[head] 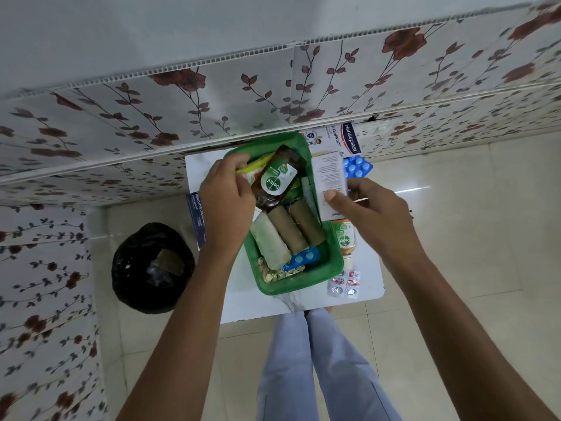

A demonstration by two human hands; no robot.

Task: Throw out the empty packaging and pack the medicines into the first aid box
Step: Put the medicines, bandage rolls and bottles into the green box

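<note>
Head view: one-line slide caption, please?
Left hand reaches into the green first aid box beside a Dettol bottle; right hand holds a white carton.

A green first aid box (332, 262) is sitting open on the white table (368, 268), holding a tilted Detol bottle (274, 180), three bandage rolls (287, 230) and a blue pill strip (303, 259).

green box (334, 262) packed, right hand (373, 220) holding carton (331, 177)
</note>
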